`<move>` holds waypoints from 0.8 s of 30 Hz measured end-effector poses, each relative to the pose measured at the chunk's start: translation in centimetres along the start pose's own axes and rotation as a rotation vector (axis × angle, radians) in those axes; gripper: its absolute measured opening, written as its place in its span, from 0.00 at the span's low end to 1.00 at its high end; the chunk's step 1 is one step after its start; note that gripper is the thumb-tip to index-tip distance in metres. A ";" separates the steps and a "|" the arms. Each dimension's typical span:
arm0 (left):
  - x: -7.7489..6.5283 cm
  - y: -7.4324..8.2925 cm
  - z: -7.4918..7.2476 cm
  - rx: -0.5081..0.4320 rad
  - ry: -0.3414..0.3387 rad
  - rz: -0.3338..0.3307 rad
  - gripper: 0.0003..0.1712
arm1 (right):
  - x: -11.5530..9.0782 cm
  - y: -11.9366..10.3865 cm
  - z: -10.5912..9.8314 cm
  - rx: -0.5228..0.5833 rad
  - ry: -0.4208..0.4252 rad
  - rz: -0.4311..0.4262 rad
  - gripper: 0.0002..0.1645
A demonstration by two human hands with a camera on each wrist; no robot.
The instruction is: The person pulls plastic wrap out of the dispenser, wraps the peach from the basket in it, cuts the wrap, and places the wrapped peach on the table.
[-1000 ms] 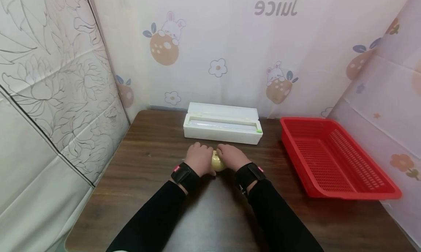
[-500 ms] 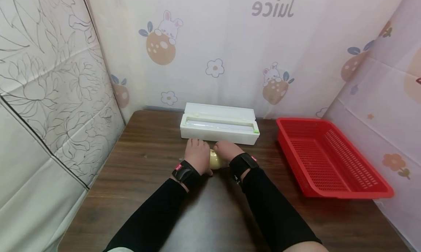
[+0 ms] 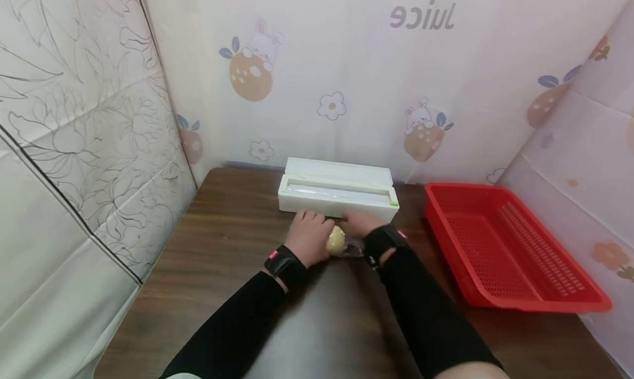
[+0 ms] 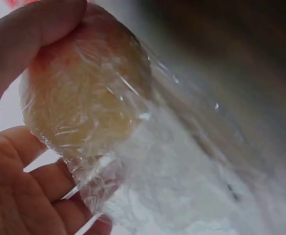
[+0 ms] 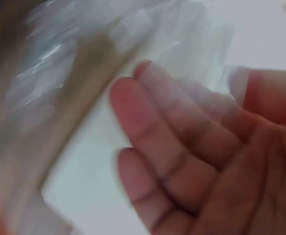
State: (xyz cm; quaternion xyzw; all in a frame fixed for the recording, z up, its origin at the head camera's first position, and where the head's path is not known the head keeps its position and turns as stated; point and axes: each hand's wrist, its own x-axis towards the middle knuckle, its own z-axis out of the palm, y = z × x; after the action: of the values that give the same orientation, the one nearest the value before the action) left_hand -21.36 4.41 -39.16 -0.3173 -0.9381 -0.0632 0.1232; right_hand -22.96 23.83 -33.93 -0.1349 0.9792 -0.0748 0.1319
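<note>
Fruit [image 3: 335,240], pale yellow with a red flush, is between two hands just on the near side of an open white box [image 3: 317,204]; whether it touches the brown table [image 3: 233,225] cannot be told. Clear film [image 4: 99,147] clings to it in wrinkles and trails away from it in a loose sheet. The left hand [image 3: 308,239] grips the fruit through the film, thumb across the top and fingers bent beneath. The right hand [image 3: 364,223] is at the loose film, its fingers loosely extended and blurred; I cannot tell whether thumb and forefinger pinch the film. A red basket [image 3: 540,304] stands well apart, to the right on the table.

The likeliest trouble is in the film. It looks thin and is bunched at one side of the fruit, so a hard pull by the right hand could tear it or leave a gap. Slack film could also fold back and stick to itself or to the fingers. The fruit is round and the film looks slick, so too light a left grip might let it slip or roll.
</note>
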 end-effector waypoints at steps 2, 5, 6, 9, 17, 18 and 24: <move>0.3 -1.2 -0.6 -0.122 0.004 -0.030 0.37 | -1.8 1.5 -1.4 0.130 0.079 0.079 0.20; 0.2 -3.4 -2.2 -0.448 0.011 -0.120 0.40 | -4.2 3.1 -3.2 0.281 0.240 0.148 0.23; 0.2 -4.1 -2.9 -0.598 0.015 -0.131 0.39 | -4.8 3.3 -3.5 0.346 0.300 0.155 0.24; -0.4 -5.3 -4.6 -1.015 0.003 -0.153 0.39 | -5.7 2.9 -3.6 0.619 0.429 0.107 0.30; -0.3 -3.1 -6.0 -1.681 -0.050 -0.017 0.36 | -4.8 -1.1 -3.1 1.053 0.343 -0.271 0.68; -0.3 -2.4 -6.3 -1.658 -0.072 0.008 0.36 | -4.9 -1.6 -3.2 1.034 0.322 -0.306 0.65; -0.7 0.2 -8.7 -1.355 -0.091 0.059 0.38 | -6.3 -2.8 -3.6 1.100 0.244 -0.510 0.37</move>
State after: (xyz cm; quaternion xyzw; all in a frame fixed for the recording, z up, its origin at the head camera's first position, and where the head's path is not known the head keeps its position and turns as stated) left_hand -19.08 2.47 -30.97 -0.3521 -0.6869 -0.6200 -0.1408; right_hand -17.41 23.38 -28.49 -0.2676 0.7421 -0.6128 0.0471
